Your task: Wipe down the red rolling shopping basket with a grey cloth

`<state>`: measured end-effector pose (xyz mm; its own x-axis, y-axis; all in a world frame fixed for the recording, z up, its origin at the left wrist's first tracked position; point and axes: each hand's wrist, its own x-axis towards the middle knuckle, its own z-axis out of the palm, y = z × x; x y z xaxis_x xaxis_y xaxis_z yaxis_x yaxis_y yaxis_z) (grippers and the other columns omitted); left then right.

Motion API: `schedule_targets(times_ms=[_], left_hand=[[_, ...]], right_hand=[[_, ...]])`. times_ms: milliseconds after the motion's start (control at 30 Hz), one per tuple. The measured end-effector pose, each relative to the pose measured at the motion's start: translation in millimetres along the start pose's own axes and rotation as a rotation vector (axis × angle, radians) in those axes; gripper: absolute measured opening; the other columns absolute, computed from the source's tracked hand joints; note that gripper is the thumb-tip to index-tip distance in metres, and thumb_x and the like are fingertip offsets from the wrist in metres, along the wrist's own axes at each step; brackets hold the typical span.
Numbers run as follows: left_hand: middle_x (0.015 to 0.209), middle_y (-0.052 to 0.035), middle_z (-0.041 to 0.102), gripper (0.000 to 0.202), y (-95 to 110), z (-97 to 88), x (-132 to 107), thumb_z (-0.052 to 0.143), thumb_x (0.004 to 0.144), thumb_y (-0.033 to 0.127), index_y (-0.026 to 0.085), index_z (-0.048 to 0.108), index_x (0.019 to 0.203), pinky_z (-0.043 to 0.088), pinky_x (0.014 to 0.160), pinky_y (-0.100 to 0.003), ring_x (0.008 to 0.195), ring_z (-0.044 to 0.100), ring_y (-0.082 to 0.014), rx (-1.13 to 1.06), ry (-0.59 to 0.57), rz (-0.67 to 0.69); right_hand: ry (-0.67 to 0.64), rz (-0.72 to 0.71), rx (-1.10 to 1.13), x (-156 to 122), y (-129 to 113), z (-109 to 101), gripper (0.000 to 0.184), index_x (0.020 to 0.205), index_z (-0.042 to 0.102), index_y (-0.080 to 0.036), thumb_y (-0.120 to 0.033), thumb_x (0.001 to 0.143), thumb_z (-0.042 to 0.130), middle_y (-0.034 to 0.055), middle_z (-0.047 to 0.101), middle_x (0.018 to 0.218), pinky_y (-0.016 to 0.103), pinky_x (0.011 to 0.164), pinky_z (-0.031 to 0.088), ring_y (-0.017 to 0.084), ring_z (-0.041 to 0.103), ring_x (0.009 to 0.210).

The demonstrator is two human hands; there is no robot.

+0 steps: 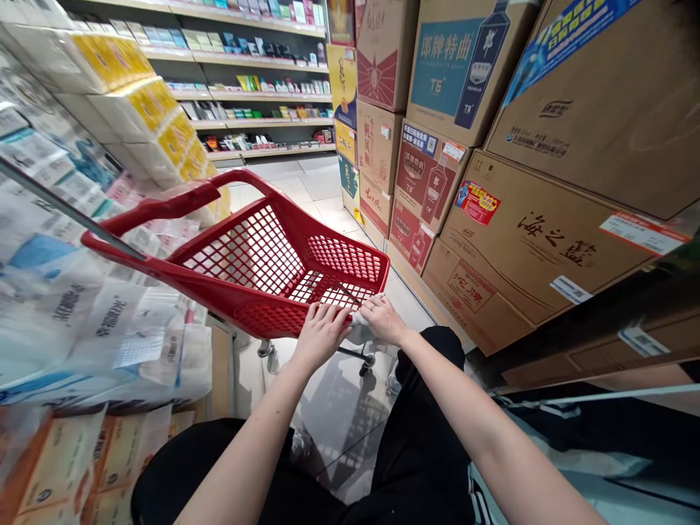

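Note:
A red plastic shopping cart with lattice sides stands in front of me, its long handle toward the left. My left hand rests over the near rim, fingers hooked inside the basket and holding it. Beside it, my right hand is closed at the rim's right corner. Between the hands shows a crumpled greyish-white cloth, pressed against the rim by the right fingers. Most of the cloth is hidden under that hand. The basket holds no goods that I can see.
Stacked cardboard cartons line the right side. To the left are piled yellow-and-white tissue packs and plastic-wrapped white packs. Shelves of small boxes and bottles stand at the back. A tiled floor runs between.

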<state>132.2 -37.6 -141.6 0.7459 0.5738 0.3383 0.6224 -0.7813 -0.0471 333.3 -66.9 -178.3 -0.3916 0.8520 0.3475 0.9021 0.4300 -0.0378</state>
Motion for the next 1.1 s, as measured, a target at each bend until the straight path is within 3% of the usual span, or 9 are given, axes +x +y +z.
schedule_targets(times_ms=[200, 367, 467, 533, 633, 767, 900, 1100], left_hand=[[0.125, -0.0111, 0.055, 0.046, 3, 11.3, 5, 0.044, 0.090, 0.039, 0.024, 0.048, 0.132, 0.018, 0.110, -0.048, 0.122, 0.042, -0.0270, -0.023, 0.033, -0.047], [0.127, -0.0086, 0.055, 0.046, -9, 11.0, 15, 0.038, 0.092, 0.033, 0.030, 0.041, 0.138, 0.024, 0.105, -0.044, 0.114, 0.048, -0.0242, -0.005, -0.024, -0.048], [0.123, -0.0073, 0.058, 0.048, -14, 7.9, 19, 0.039, 0.091, 0.028, 0.033, 0.039, 0.139, 0.030, 0.097, -0.041, 0.108, 0.050, -0.0233, -0.010, -0.063, -0.027], [0.113, -0.0073, 0.062, 0.043, -16, 6.6, 21, 0.038, 0.092, 0.029, 0.032, 0.045, 0.135, 0.032, 0.092, -0.039, 0.102, 0.052, -0.0234, 0.004, -0.082, -0.039], [0.097, -0.0074, 0.064, 0.037, -15, 7.0, 24, 0.036, 0.093, 0.033, 0.032, 0.055, 0.124, 0.032, 0.086, -0.039, 0.095, 0.052, -0.0238, 0.034, -0.091, -0.081], [0.092, -0.0073, 0.063, 0.035, -11, 11.4, 33, 0.035, 0.093, 0.037, 0.031, 0.061, 0.115, 0.032, 0.085, -0.039, 0.092, 0.052, -0.0235, 0.045, -0.074, -0.122], [0.091, -0.0079, 0.062, 0.035, -7, 18.0, 42, 0.034, 0.093, 0.037, 0.030, 0.061, 0.116, 0.031, 0.085, -0.040, 0.090, 0.051, -0.0240, 0.067, -0.046, -0.155], [0.091, -0.0080, 0.062, 0.035, -5, 23.6, 45, 0.034, 0.093, 0.036, 0.031, 0.062, 0.113, 0.030, 0.089, -0.042, 0.090, 0.049, -0.0240, -0.006, -0.002, -0.180]], right_hand=[[0.041, 0.057, 0.097, 3, 5, 4, 0.016, 0.101, 0.059, -0.017, -0.025, 0.090, 0.051, 0.0104, 0.061, 0.102, 0.040, 0.091, 0.040, 0.025, 0.047, 0.110], [0.334, 0.289, 0.378, -9, -17, 20, 0.035, 0.120, 0.057, -0.021, -0.013, 0.090, 0.041, 0.0069, 0.051, 0.130, 0.038, 0.108, 0.033, 0.021, 0.034, 0.131], [0.489, 0.445, 0.558, -18, -33, 29, 0.044, 0.122, 0.058, -0.023, -0.007, 0.086, 0.038, 0.0052, 0.051, 0.130, 0.033, 0.107, 0.034, 0.018, 0.042, 0.126], [0.537, 0.559, 0.654, -21, -40, 34, 0.038, 0.112, 0.063, -0.022, -0.009, 0.084, 0.040, 0.0065, 0.057, 0.119, 0.030, 0.099, 0.040, 0.017, 0.051, 0.114], [0.543, 0.792, 0.715, -25, -46, 41, 0.023, 0.095, 0.065, -0.019, -0.017, 0.084, 0.045, 0.0062, 0.061, 0.098, 0.027, 0.084, 0.045, 0.017, 0.057, 0.091], [0.451, 1.074, 0.714, -36, -45, 53, 0.015, 0.078, 0.062, -0.018, -0.022, 0.082, 0.048, 0.0015, 0.058, 0.075, 0.024, 0.070, 0.042, 0.016, 0.052, 0.072], [0.398, 1.056, 0.728, -38, -41, 61, 0.013, 0.080, 0.063, -0.018, -0.022, 0.081, 0.050, 0.0014, 0.057, 0.077, 0.023, 0.072, 0.041, 0.016, 0.053, 0.074], [0.391, 0.995, 0.687, -6, -46, 68, 0.013, 0.083, 0.063, -0.017, -0.020, 0.083, 0.050, 0.0073, 0.060, 0.093, 0.027, 0.081, 0.043, 0.018, 0.056, 0.085]])
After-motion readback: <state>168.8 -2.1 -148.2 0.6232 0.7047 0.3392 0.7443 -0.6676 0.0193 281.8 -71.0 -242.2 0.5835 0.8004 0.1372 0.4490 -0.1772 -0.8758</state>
